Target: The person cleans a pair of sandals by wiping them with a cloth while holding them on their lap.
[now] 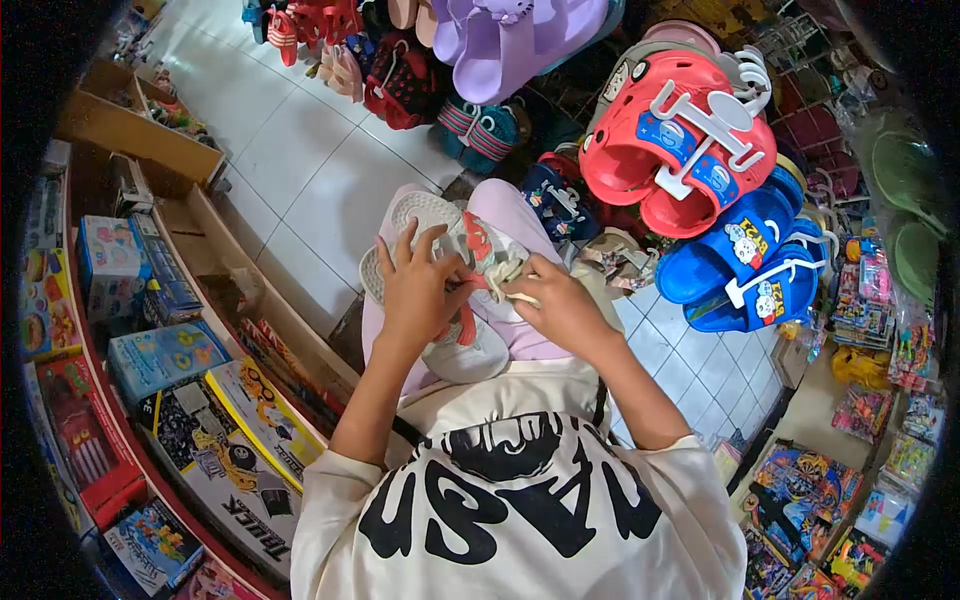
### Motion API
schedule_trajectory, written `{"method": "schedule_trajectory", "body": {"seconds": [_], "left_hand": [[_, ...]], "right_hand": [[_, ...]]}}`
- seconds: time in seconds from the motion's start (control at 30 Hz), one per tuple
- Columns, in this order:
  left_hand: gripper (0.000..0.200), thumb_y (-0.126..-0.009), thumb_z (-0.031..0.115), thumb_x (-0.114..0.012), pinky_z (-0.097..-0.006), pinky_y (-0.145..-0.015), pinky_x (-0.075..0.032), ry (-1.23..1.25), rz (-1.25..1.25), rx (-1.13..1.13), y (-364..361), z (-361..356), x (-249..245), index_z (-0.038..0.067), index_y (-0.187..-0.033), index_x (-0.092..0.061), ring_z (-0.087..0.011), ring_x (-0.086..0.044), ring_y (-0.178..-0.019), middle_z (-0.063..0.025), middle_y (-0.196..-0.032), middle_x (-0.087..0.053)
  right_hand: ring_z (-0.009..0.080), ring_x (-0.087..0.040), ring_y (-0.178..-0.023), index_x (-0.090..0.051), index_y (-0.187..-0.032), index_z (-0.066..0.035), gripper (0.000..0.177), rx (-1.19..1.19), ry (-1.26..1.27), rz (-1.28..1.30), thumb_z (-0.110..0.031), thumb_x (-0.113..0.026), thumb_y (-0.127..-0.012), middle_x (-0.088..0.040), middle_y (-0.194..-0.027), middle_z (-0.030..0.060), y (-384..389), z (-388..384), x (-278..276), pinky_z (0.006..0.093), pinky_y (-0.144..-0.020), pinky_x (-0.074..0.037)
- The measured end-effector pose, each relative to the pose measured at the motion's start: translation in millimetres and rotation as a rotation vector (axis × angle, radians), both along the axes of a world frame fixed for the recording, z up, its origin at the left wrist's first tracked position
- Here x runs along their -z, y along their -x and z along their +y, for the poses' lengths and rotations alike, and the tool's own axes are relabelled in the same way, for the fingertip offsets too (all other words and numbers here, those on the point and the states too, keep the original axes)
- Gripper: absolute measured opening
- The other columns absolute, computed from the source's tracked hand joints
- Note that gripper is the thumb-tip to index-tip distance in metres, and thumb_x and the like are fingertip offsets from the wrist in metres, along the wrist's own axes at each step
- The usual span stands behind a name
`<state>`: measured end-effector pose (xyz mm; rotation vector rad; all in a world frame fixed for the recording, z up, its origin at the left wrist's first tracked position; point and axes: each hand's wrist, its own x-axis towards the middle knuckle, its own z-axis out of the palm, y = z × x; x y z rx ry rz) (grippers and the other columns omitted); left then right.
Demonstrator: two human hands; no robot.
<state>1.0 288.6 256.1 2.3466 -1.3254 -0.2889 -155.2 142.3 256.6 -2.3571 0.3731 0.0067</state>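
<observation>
A pair of white sandals with coral-red straps lies across my lap, one sandal point(468, 352) nearer my shirt and the other point(426, 212) toward my knees. My left hand point(418, 285) is over them, thumb and index finger pinching a coral strap while the other fingers fan out. From the right, my right hand point(560, 305) pinches a cream-white looped piece point(505, 278) at the same strap. Both hands' fingertips nearly meet there. I cannot tell whether the looped piece is a hanger or part of the sandal.
Red clogs point(690, 140) and blue slides point(750, 250) hang on white hangers at the right, purple slippers point(500, 45) at the top. Shelves with boxed toys point(220, 450) line the left side. White floor tiles point(320, 150) show beyond my knees. Packaged toys point(800, 500) hang at lower right.
</observation>
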Motion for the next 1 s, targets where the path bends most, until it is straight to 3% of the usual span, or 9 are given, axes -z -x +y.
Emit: {"method": "schedule_trajectory", "body": {"seconds": [0.07, 0.17, 0.27, 0.4, 0.43, 0.63, 0.7, 0.8, 1.0], "left_hand": [[0.030, -0.071, 0.022, -0.074, -0.0666, -0.109, -0.010, 0.134, -0.064, 0.022, 1.7, -8.1, 2.8, 0.015, -0.100, -0.070, -0.0329, -0.032, -0.136, -0.0057, -0.136, -0.048], [0.044, -0.076, 0.026, -0.070, -0.0627, -0.113, -0.008, -0.038, -0.396, 0.339, -0.6, -8.8, 12.8, 0.012, -0.118, -0.062, -0.0240, -0.032, -0.137, -0.0025, -0.137, -0.049], [0.043, -0.079, 0.029, -0.066, -0.0599, -0.115, -0.006, -0.233, -0.265, 0.353, 1.7, -5.3, 4.8, 0.009, -0.117, -0.063, -0.0182, -0.035, -0.136, -0.0027, -0.131, -0.055], [0.049, -0.078, 0.031, -0.066, -0.0628, -0.113, 0.000, -0.370, -0.226, 0.372, 5.3, -10.3, -10.6, 0.006, -0.119, -0.061, -0.0178, -0.039, -0.133, -0.0029, -0.129, -0.057], [0.049, -0.077, 0.030, -0.066, -0.0633, -0.113, 0.000, -0.406, -0.230, 0.369, 7.5, -12.0, -12.6, 0.005, -0.119, -0.061, -0.0185, -0.039, -0.132, -0.0042, -0.130, -0.056], [0.043, -0.073, 0.028, -0.067, -0.0641, -0.113, 0.003, -0.409, -0.428, 0.319, 25.8, -18.0, 8.0, 0.003, -0.108, -0.066, -0.0233, -0.040, -0.132, -0.0128, -0.133, -0.053], [0.038, -0.075, 0.026, -0.064, -0.0639, -0.113, 0.004, -0.465, -0.439, 0.315, 28.4, -20.9, 5.3, 0.002, -0.103, -0.069, -0.0253, -0.039, -0.133, -0.0158, -0.133, -0.052], [0.032, -0.082, 0.014, -0.050, -0.0622, -0.114, -0.001, -0.356, -0.382, 0.336, 28.4, -22.3, 1.8, -0.004, -0.101, -0.069, -0.0272, -0.052, -0.120, -0.0262, -0.123, -0.057], [0.029, -0.084, 0.017, -0.050, -0.0618, -0.113, 0.004, -0.585, -0.534, 0.380, 39.4, -32.2, -4.9, 0.004, -0.096, -0.072, -0.0320, -0.045, -0.129, -0.0254, -0.124, -0.057]], "right_hand": [[0.0323, -0.058, -0.093, -0.065, -0.102, -0.008, 0.025, 0.040, -0.044, -0.037, -0.012, -0.066, -0.077, -0.051, -0.103, 0.0134, -4.4, -12.4, -7.3, 0.0397, -0.080, -0.048], [0.0346, -0.054, -0.097, -0.062, -0.097, -0.006, 0.025, 0.114, 0.051, -0.132, -0.019, -0.070, -0.077, -0.049, -0.107, 0.0148, -15.5, -15.6, -17.7, 0.0417, -0.086, -0.044], [0.0352, -0.051, -0.100, -0.059, -0.102, -0.006, 0.034, 0.072, 0.224, -0.124, -0.022, -0.073, -0.076, -0.048, -0.112, 0.0142, -17.5, -7.5, 14.2, 0.0420, -0.091, -0.041], [0.0346, -0.052, -0.102, -0.055, -0.104, -0.005, 0.028, 0.104, -0.005, -0.203, -0.006, -0.066, -0.079, -0.053, -0.107, 0.0143, -16.7, -21.2, 28.5, 0.0409, -0.090, -0.041], [0.0349, -0.055, -0.100, -0.054, -0.101, -0.003, 0.022, 0.138, -0.121, -0.224, 0.001, -0.060, -0.080, -0.055, -0.102, 0.0153, -20.8, -30.4, 22.5, 0.0397, -0.087, -0.043], [0.0331, -0.054, -0.102, -0.064, -0.112, -0.009, 0.035, 0.138, 0.055, -0.475, 0.002, -0.057, -0.078, -0.058, -0.108, 0.0132, -81.8, -32.9, 11.3, 0.0373, -0.088, -0.045], [0.0327, -0.053, -0.102, -0.066, -0.112, -0.011, 0.039, 0.054, 0.086, -0.319, 0.002, -0.059, -0.076, -0.058, -0.107, 0.0119, -92.6, -19.7, 44.7, 0.0381, -0.089, -0.045], [0.0332, -0.052, -0.099, -0.069, -0.102, -0.010, 0.034, -0.010, 0.073, -0.176, 0.002, -0.060, -0.071, -0.059, -0.103, 0.0106, -88.6, -15.9, 42.6, 0.0395, -0.089, -0.045], [0.0355, -0.055, -0.099, -0.069, -0.092, -0.007, 0.024, -0.119, 0.059, -0.067, 0.003, -0.055, -0.073, -0.061, -0.101, 0.0130, -69.8, -37.0, 27.1, 0.0422, -0.086, -0.046]]}}
